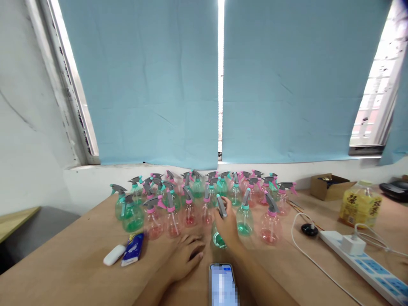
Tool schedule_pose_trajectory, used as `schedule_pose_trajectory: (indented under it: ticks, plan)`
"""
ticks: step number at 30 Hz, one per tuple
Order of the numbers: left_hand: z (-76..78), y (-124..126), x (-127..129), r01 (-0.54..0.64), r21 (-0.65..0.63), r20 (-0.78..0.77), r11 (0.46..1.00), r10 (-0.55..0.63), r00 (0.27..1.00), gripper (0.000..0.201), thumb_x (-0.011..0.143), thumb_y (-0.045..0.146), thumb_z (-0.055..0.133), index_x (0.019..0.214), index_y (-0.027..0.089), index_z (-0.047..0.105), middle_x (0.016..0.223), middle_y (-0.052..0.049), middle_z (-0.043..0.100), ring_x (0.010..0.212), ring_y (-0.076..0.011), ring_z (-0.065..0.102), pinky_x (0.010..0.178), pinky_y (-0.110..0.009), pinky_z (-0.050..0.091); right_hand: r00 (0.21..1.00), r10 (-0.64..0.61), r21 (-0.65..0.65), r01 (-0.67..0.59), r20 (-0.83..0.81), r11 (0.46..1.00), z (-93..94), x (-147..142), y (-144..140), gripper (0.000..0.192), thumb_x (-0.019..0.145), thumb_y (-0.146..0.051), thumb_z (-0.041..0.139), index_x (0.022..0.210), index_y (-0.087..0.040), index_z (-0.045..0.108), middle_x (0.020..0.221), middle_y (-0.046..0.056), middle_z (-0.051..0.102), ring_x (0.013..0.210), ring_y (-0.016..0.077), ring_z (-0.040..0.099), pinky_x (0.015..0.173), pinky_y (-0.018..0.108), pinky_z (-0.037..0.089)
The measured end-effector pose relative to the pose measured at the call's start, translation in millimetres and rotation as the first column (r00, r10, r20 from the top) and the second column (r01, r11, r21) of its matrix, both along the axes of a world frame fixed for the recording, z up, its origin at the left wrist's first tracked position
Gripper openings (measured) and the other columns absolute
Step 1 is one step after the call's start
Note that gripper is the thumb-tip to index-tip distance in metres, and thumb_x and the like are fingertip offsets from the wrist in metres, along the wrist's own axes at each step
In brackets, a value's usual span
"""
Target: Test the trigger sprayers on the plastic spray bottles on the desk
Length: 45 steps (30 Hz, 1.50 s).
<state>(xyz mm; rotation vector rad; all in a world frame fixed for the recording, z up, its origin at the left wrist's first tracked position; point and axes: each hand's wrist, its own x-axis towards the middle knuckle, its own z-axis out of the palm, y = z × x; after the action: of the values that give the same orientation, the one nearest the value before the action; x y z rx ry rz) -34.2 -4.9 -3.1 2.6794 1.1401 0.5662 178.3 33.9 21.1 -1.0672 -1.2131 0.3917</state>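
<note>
Right hand (228, 227) wrapped around green translucent plastic spray bottle with grey trigger head (218, 239), fingers clamped on its neck; bottle held upright at front of cluster, on brown wooden counter (73, 263). Left hand (186, 255) laid flat on counter just left of it, fingers together, nothing gripped. Crowd of pink and green spray bottles (204, 195) massed behind. Blurred-screen phone (222, 284) seen at near edge. White oval case (114, 254) and blue packet (133, 248) lying left. White power strip (366, 259) at right.
</note>
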Motion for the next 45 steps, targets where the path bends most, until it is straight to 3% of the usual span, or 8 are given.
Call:
schedule_pose_trajectory:
  ticks: [3, 10, 20, 25, 30, 33, 36, 45]
  plan:
    - [-0.8, 0, 0, 0.002, 0.003, 0.004, 1.0, -0.002, 1.0, 0.034, 0.097, 0.042, 0.05, 0.128, 0.031, 0.062, 0.135, -0.005, 0.058, 0.122, -0.0271, 0.051, 0.105, -0.045, 0.04, 0.99, -0.102, 0.097, 0.092, 0.102, 0.991, -5.6, -2, -1, 0.056, 0.083, -0.024, 0.053, 0.138, -0.021, 0.04, 0.123, 0.012, 0.056, 0.109, 0.0261, 0.057, 0.093, 0.04, 0.046]
    - [-2.4, 1, -1, 0.015, -0.01, 0.022, 1.0, -0.015, 1.0, 0.035, 0.098, 0.044, 0.048, 0.128, 0.032, 0.062, 0.134, -0.005, 0.059, 0.122, -0.027, 0.05, 0.105, -0.045, 0.04, 0.919, -0.245, 0.189, 0.194, 0.307, 0.963, -23.1, 6, 15, 0.057, 0.09, -0.022, 0.045, 0.145, -0.017, 0.032, 0.134, 0.018, 0.048, 0.125, 0.0305, 0.047, 0.104, 0.051, 0.039]
    - [-1.7, 1, 0, 0.027, 0.004, 0.029, 1.0, -0.027, 0.999, 0.034, 0.099, 0.043, 0.047, 0.127, 0.031, 0.063, 0.133, -0.006, 0.059, 0.121, -0.0273, 0.05, 0.104, -0.045, 0.04, 0.933, -0.214, 0.149, 0.176, 0.289, 0.973, -34.2, 12, 26, 0.06, 0.097, -0.036, 0.046, 0.151, -0.017, 0.027, 0.144, 0.019, 0.046, 0.135, 0.0321, 0.042, 0.109, 0.055, 0.036]
    - [-2.7, 1, 0, 0.014, 0.005, 0.015, 1.0, -0.014, 1.0, 0.034, 0.099, 0.043, 0.048, 0.127, 0.031, 0.062, 0.133, -0.005, 0.059, 0.121, -0.0266, 0.05, 0.104, -0.044, 0.04, 0.925, -0.27, 0.286, 0.191, 0.269, 0.939, -16.9, 7, 10, 0.074, 0.093, -0.034, 0.054, 0.154, -0.015, 0.015, 0.154, 0.022, 0.03, 0.144, 0.0341, 0.027, 0.113, 0.059, 0.03]
    - [-0.1, 0, 1, 0.002, -0.002, 0.003, 1.0, -0.002, 1.0, 0.032, 0.098, 0.041, 0.05, 0.127, 0.032, 0.062, 0.132, -0.003, 0.059, 0.12, -0.0257, 0.051, 0.105, -0.044, 0.04, 0.891, -0.338, 0.456, 0.176, 0.302, 0.872, 22.3, 22, -14, 0.065, 0.089, -0.037, 0.057, 0.146, -0.017, 0.032, 0.15, 0.019, 0.034, 0.143, 0.0358, 0.029, 0.111, 0.063, 0.031]
    - [0.3, -1, 1, 0.009, 0.002, 0.016, 1.0, -0.009, 1.0, 0.032, 0.098, 0.04, 0.051, 0.126, 0.032, 0.062, 0.133, -0.003, 0.059, 0.121, -0.0259, 0.051, 0.105, -0.044, 0.04, 0.827, -0.489, 0.406, 0.36, 0.277, 0.84, 33.2, 45, -13, 0.046, 0.093, -0.034, 0.048, 0.135, -0.017, 0.047, 0.149, 0.019, 0.033, 0.143, 0.0359, 0.027, 0.11, 0.063, 0.029]
    - [-0.3, -1, 1, 0.017, 0.004, 0.027, 1.0, -0.017, 0.999, 0.03, 0.098, 0.039, 0.052, 0.125, 0.031, 0.063, 0.132, -0.003, 0.059, 0.121, -0.0257, 0.051, 0.105, -0.043, 0.04, 0.754, -0.578, 0.314, 0.493, 0.311, 0.811, 25.8, 67, 0, 0.04, 0.09, -0.034, 0.05, 0.124, -0.015, 0.056, 0.143, 0.021, 0.038, 0.137, 0.0383, 0.033, 0.108, 0.062, 0.029]
    - [-3.6, 1, 0, 0.018, 0.007, 0.031, 1.0, -0.018, 0.999, 0.031, 0.098, 0.038, 0.052, 0.126, 0.031, 0.062, 0.132, -0.004, 0.059, 0.121, -0.0255, 0.051, 0.105, -0.043, 0.041, 0.807, -0.454, 0.073, 0.463, 0.376, 0.883, -4.3, 83, 16, 0.069, 0.086, -0.035, 0.05, 0.148, -0.014, 0.027, 0.141, 0.021, 0.047, 0.125, 0.0358, 0.05, 0.092, 0.046, 0.046]
